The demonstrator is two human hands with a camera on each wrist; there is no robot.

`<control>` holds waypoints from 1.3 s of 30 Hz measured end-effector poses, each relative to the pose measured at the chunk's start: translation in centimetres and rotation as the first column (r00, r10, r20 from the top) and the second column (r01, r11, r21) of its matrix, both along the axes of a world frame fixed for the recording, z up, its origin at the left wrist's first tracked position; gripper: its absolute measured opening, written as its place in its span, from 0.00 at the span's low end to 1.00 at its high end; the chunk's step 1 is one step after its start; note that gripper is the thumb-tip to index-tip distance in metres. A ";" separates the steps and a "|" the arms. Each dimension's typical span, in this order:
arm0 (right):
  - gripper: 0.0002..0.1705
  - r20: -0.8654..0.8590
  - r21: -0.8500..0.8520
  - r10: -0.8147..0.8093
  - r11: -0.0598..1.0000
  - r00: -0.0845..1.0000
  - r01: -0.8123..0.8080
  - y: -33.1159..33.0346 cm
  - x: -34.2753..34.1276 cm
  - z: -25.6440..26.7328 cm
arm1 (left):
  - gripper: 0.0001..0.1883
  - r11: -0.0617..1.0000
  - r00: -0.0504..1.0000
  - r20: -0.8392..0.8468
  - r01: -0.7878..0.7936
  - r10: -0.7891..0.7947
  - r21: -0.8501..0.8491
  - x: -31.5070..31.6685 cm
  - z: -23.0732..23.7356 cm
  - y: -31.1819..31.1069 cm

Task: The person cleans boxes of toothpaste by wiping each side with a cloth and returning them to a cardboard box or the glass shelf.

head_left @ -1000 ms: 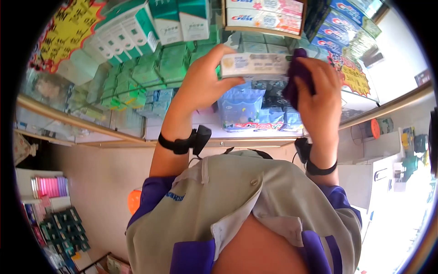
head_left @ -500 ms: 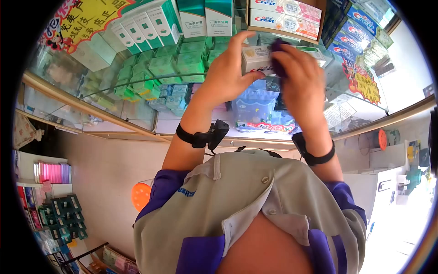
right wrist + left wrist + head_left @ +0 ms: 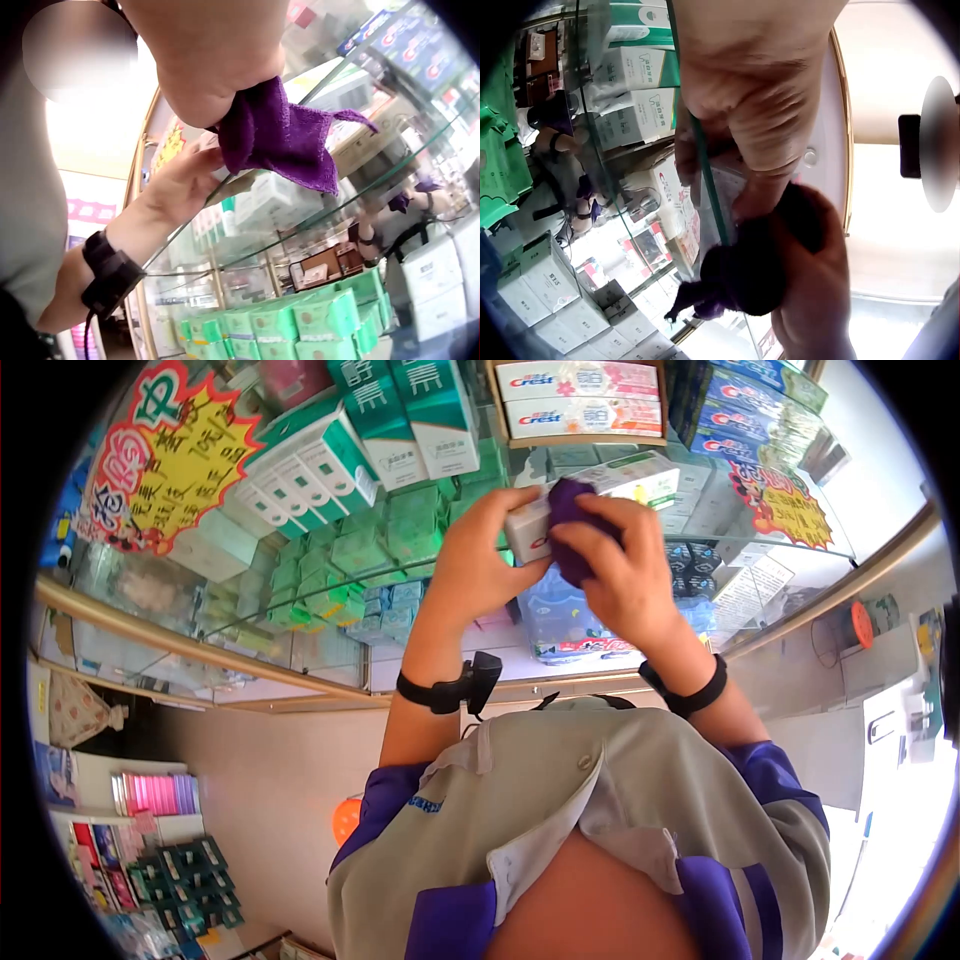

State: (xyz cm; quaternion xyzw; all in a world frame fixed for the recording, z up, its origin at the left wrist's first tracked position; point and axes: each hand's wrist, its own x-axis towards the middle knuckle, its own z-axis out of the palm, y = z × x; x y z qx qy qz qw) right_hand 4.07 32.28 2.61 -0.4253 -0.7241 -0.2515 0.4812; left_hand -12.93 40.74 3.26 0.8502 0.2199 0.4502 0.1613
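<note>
Carton [image 3: 640,477], white with a green-printed end, angles across a glass worktop [image 3: 200,643], where we find its left end in the left grip [image 3: 478,555], thumb on the near side and fingers on the far, spread only to the carton's width. The right grip [image 3: 630,565] is curled round a bunched purple cloth [image 3: 572,498], which lies against the carton's middle, and we see the right end reach beyond it. Farther back stands a tray [image 3: 662,435] of Crest boxes [image 3: 585,400], with blue boxes [image 3: 750,420] to the right and a yellow-and-red sign [image 3: 180,460] far left. Green packs [image 3: 365,550] show through the glass. Nearer us, left, pale floor [image 3: 265,760] meets a shelf unit [image 3: 180,827] holding pink items [image 3: 160,793].
</note>
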 end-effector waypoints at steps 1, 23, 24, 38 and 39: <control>0.24 -0.043 -0.002 -0.062 0.998 0.997 0.062 0.0 1.2 0.3 | 0.33 0.989 0.998 0.014 0.061 -0.059 -0.135 -0.4 0.0 0.2; 0.19 -0.400 -0.189 -0.208 0.972 0.893 0.141 0.9 5.5 2.4 | 0.27 0.945 0.955 0.281 0.177 -0.096 -0.277 -0.2 -0.7 1.6; 0.19 -0.401 -0.188 -0.207 0.972 0.892 0.141 1.0 5.4 2.4 | 0.27 0.945 0.955 0.281 0.177 -0.097 -0.275 -0.1 -0.5 1.5; 0.31 0.000 0.003 0.058 0.998 0.998 -0.058 -0.3 -0.2 2.9 | 0.15 0.841 0.940 0.313 0.278 -0.138 -0.464 -1.2 0.4 2.5; 0.30 -0.036 -0.008 0.000 1.000 0.999 0.000 -0.8 0.8 3.1 | 0.16 0.775 0.900 0.388 0.388 -0.200 -0.500 -1.1 0.7 2.6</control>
